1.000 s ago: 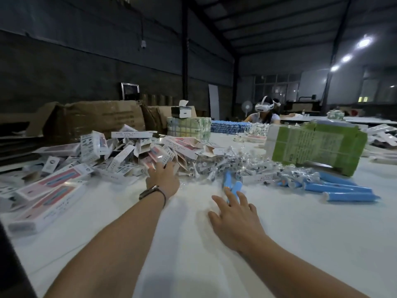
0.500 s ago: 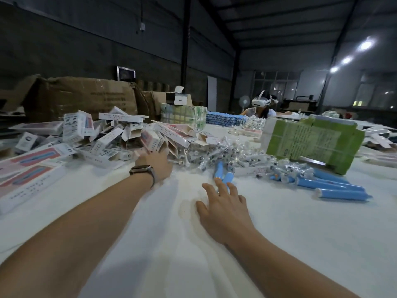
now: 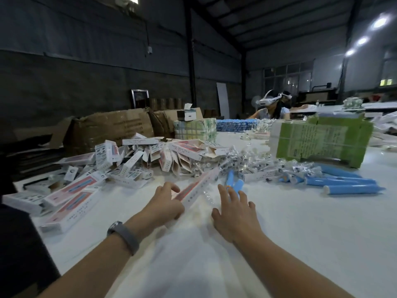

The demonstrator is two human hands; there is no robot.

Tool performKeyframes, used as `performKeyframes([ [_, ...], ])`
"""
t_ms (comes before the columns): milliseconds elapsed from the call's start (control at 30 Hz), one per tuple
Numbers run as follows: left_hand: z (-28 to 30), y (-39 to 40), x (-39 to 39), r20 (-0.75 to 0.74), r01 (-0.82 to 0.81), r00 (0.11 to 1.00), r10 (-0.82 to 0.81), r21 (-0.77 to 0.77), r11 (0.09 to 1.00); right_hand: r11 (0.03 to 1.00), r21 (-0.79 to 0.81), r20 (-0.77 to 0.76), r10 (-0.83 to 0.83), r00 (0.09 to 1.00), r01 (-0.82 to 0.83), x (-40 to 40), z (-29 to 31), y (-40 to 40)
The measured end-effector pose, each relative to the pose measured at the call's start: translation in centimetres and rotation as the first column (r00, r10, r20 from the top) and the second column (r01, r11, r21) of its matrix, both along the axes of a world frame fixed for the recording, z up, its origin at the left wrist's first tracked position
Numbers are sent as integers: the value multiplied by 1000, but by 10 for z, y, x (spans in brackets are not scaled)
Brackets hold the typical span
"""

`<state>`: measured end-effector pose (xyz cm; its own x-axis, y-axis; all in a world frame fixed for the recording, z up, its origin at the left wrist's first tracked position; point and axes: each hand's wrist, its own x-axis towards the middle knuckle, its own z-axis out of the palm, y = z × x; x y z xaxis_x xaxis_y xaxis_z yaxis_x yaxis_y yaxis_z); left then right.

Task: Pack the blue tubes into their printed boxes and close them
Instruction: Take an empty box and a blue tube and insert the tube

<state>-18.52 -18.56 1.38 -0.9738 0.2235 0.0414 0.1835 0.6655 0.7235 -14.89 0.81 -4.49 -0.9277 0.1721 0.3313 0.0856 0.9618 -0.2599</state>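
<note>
Two hands over a white desk [image 3: 300, 244], heap of printed boxes [image 3: 133, 166] at left, left hand [image 3: 166, 204] gripping one printed box [image 3: 196, 187] (blurred), right hand [image 3: 233, 208] spread flat, fingertips at two blue tubes [image 3: 233, 181]

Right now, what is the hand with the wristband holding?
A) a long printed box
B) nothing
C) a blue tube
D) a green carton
A: the left hand has its fingers curled round a long printed box, while the blue tubes lie untouched beyond the right hand.

Boxes [image 3: 120, 166] left, tubes [image 3: 343, 182] right, carton [image 3: 320, 140] behind tubes.
</note>
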Motion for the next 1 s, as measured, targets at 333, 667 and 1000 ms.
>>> performKeyframes([
  [333,12,77,32,-58,278,957,-285,473,836,998,-32,-150,43,988,-49,6,9,0],
  [667,-39,77,3,-181,179,981,-74,678,713,992,-63,-149,95,984,-105,5,9,6],
  [1000,-36,76,1,-85,116,993,-80,768,630,998,-15,33,-53,998,53,1,10,10],
])
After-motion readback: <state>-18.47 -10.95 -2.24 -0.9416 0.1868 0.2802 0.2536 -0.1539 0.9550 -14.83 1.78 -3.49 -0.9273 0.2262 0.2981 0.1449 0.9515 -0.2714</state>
